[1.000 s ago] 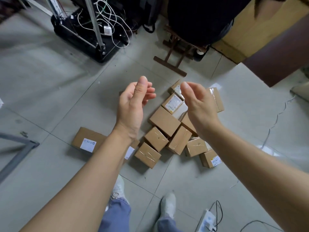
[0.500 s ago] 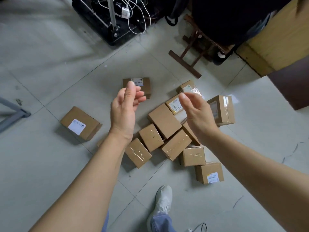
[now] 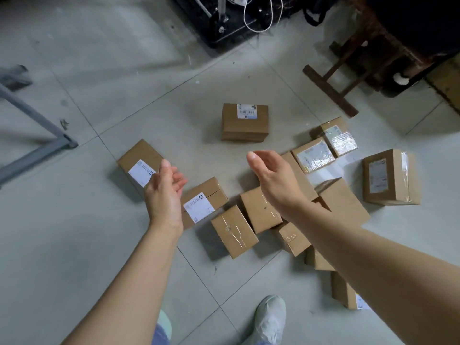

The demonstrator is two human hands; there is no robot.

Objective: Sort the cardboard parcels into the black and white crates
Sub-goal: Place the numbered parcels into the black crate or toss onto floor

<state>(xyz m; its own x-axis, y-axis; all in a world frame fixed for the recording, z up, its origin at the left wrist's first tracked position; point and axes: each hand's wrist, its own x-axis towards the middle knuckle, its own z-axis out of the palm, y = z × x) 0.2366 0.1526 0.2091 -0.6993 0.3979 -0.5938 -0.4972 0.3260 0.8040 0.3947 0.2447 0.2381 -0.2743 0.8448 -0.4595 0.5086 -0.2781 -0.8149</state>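
At the left edge of the frame a grey metal bar [image 3: 37,135] lies on the tiled floor [image 3: 87,257], well apart from the parcels. Next comes the leftmost parcel [image 3: 135,158], white label up, partly hidden behind your left hand [image 3: 165,195]. That hand's grip is loosely spread with the palm turned toward the middle of the frame, and it holds nothing. Just to its right lies the labelled parcel [image 3: 206,195], its long axis running from lower left to upper right. This one looks nearest your left hand, so reach down and to the right for it. The lone parcel [image 3: 245,125] sits in the upper centre, beyond both hands and about midway between them. Your right hand [image 3: 271,180] also has an empty grip, with the fingers straight and the palm facing left. It hangs over the packed cluster, where the plain parcel [image 3: 258,210] touches its neighbours. At the far right the tall parcel [image 3: 390,178] stands apart from the cluster. Neither the black nor the white crate is in view, so you cannot tell what they hold. All the parcels you can see are on the floor.
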